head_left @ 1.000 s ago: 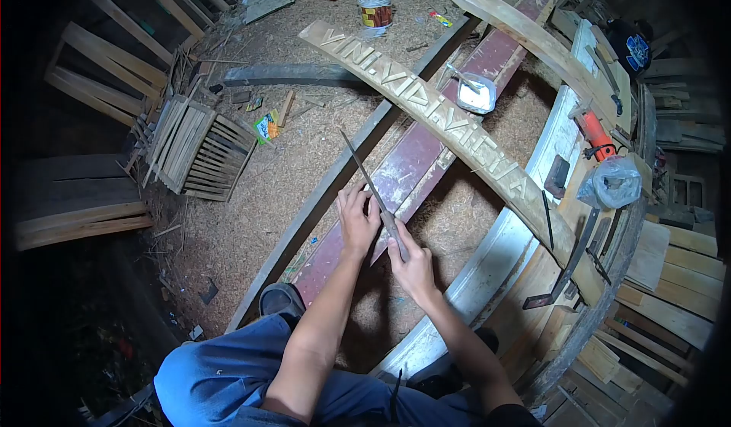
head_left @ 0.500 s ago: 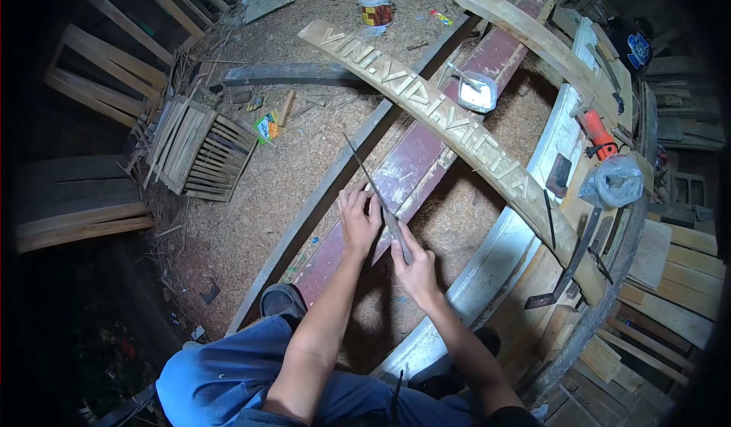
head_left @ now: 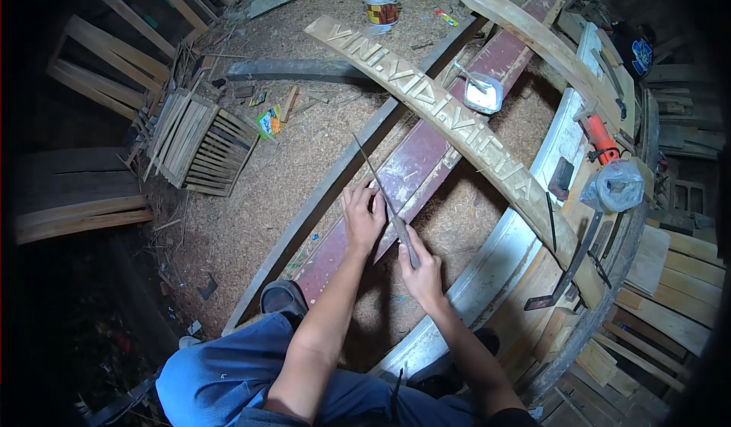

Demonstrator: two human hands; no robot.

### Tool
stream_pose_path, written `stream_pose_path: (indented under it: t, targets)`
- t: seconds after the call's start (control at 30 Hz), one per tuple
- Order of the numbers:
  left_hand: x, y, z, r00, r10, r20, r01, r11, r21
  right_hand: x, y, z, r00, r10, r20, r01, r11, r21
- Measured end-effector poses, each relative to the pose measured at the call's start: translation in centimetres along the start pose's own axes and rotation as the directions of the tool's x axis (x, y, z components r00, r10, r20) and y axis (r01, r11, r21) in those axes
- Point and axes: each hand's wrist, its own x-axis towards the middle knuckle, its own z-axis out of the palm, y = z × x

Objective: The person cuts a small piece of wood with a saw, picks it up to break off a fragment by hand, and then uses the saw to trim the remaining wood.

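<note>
My right hand (head_left: 422, 271) is closed around the brownish handle of a long, thin tool with a pointed, tapering blade (head_left: 373, 169). The blade slants up and left, away from me, passing close beside my left fingers. Low over the worn red plank (head_left: 415, 164), my left hand (head_left: 362, 215) has its fingers bent and thumb drawn in near the blade. Whatever sits between those fingers is too small or hidden to name. Beyond both hands, a curved wooden board (head_left: 434, 108) with raised letters lies across the plank.
A white tub (head_left: 483, 93) with a stick in it stands behind the lettered board. To the right are a red power tool (head_left: 600, 136), a plastic bag (head_left: 613, 186) and a metal square (head_left: 567, 275). A can (head_left: 381, 8) stands on the shavings-covered floor, with a slatted wooden piece (head_left: 202, 143) at left.
The view has shifted slightly, so most things appear a little further right. My right hand and the tool have moved slightly toward me; both hands keep about the same pose.
</note>
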Motion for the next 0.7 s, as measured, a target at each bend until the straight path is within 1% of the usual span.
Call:
stream_pose_path:
  t: [0.1,0.17,0.2,0.23,0.3,0.33,0.37,0.47,0.5,0.57,0.6,0.63,0.7]
  targets:
    - [-0.3,0.0,0.1,1.000,-0.018,0.009,0.018,1.000,0.005,0.2,0.6,0.6,1.000,-0.008,-0.015,0.008,1.000,0.010]
    - [-0.1,-0.1,0.0,1.000,-0.005,0.002,0.005,1.000,0.007,1.2,1.2,1.4,0.992,-0.103,-0.066,0.107,0.993,0.053]
    - [-0.1,-0.2,0.0,1.000,0.001,0.003,-0.001,1.000,0.009,0.9,1.3,1.1,0.997,-0.074,-0.035,0.076,0.996,0.054]
    - [-0.2,-0.3,0.0,1.000,0.005,-0.012,-0.005,1.000,0.011,0.4,1.3,0.8,0.996,-0.078,-0.034,0.079,0.995,0.054]
    - [-0.1,-0.1,0.2,1.000,0.004,-0.030,-0.004,1.000,0.006,-0.5,1.0,0.0,1.000,-0.027,0.005,0.027,1.000,-0.007]
    - [-0.1,0.1,0.1,1.000,-0.006,-0.024,0.006,1.000,-0.009,-0.3,0.6,0.1,0.997,-0.065,-0.036,0.066,0.997,0.034]
    - [-0.2,0.2,-0.1,1.000,-0.015,-0.015,0.015,1.000,-0.023,0.2,0.6,0.6,0.997,-0.064,-0.032,0.065,0.997,0.032]
    - [-0.2,0.0,-0.1,1.000,-0.013,0.003,0.013,1.000,-0.009,0.7,0.7,1.2,1.000,-0.016,-0.005,0.016,1.000,0.013]
    - [-0.2,-0.1,-0.1,1.000,-0.007,0.006,0.007,1.000,-0.008,0.4,0.6,1.0,1.000,-0.016,-0.011,0.016,1.000,0.017]
    - [-0.3,-0.2,0.0,1.000,-0.015,0.006,0.015,1.000,-0.016,-0.6,0.8,0.4,0.996,-0.073,-0.054,0.074,0.997,0.013]
    - [-0.1,-0.2,0.0,1.000,-0.014,0.002,0.014,1.000,-0.016,-0.7,1.0,0.4,0.999,-0.034,-0.030,0.034,0.999,0.004]
    - [-0.1,-0.3,-0.1,1.000,-0.009,0.002,0.009,1.000,-0.006,-0.3,1.3,0.9,0.999,-0.036,-0.027,0.037,0.999,0.003]
    - [-0.6,-0.1,0.1,1.000,-0.009,0.013,0.009,1.000,0.001,0.5,1.6,1.8,0.995,-0.084,-0.057,0.082,0.996,-0.023]
